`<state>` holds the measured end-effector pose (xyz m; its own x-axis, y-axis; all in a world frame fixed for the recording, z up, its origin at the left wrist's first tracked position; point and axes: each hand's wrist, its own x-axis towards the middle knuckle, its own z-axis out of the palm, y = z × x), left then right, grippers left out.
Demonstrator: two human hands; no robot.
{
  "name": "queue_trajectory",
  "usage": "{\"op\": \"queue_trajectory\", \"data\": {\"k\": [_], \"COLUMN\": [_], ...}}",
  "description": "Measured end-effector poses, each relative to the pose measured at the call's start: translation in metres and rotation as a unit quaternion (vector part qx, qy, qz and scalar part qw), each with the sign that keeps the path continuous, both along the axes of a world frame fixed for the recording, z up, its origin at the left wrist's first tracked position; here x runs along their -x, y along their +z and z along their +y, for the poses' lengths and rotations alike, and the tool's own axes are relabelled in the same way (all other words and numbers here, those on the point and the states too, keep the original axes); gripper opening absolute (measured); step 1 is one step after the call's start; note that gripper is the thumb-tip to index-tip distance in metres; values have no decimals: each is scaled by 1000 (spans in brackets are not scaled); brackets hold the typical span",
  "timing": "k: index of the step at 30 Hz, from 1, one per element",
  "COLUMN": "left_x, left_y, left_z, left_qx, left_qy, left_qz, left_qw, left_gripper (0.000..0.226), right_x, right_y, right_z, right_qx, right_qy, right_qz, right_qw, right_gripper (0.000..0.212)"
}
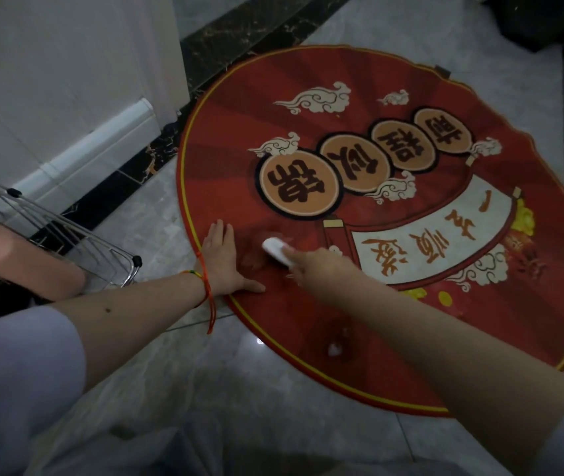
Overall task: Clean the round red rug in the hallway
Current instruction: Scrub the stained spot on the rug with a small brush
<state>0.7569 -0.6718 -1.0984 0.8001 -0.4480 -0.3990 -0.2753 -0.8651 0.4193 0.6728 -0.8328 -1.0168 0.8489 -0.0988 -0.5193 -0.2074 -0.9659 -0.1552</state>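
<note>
Head camera footage is filled by a round red rug (pixel 394 218) laid on a pale marble floor (pixel 156 207), its near-left rim edged with a yellow line. The left hand (pixel 222 259) is pressed flat on the rug just inside that rim, the fingers held straight and close together and the thumb spread out toward the right; nothing is held in it. A red string bracelet (pixel 206 293) is worn at that wrist. Just to the right of those fingertips, a small white brush or pad (pixel 275 250) is gripped by the right hand (pixel 318 266), whose fingers are curled round its near end while its far end is set down on the red pile. The hand is blurred, so the exact grip cannot be made out. A small white blob of foam (pixel 333 348) is seen on the rug nearer the body than both hands. Left of the left fingers, a wire rack (pixel 67 235) is seen standing on the floor beside a white skirting board (pixel 95 149).
</note>
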Motion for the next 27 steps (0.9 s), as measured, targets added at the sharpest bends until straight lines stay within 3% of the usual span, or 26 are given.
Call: {"op": "queue_trajectory", "data": {"k": [3,8,12,17,23,27], "left_x": [1,2,1,2,2,3], "left_y": [0,0,2,2,4,4], "left_z": [0,1,1,1,1,2], "left_qx": [-2,4,-3,-7,-7,-8], "left_qy": [-4,-4,-7,-10,-11,-13], "left_qz": [-3,0,-1,-3,2,7], "left_qw": [1000,1000,1000,1000,1000,1000], "left_gripper": [142,140,140,139,138,138], "right_x": [-6,6,-15,7,-15,2], "right_y": [1,-2,3,4,5,5], "right_z": [-11,13,-24,10,-20,14], "right_qx": [24,4,32,-22,40,11], "right_qy": [-53,52,-64,-6,-64,28], "right_qz": [2,0,31,31,38,43], "right_qw": [998,999,997,999,996,999], "right_gripper": [45,47,45,45,46,50]}}
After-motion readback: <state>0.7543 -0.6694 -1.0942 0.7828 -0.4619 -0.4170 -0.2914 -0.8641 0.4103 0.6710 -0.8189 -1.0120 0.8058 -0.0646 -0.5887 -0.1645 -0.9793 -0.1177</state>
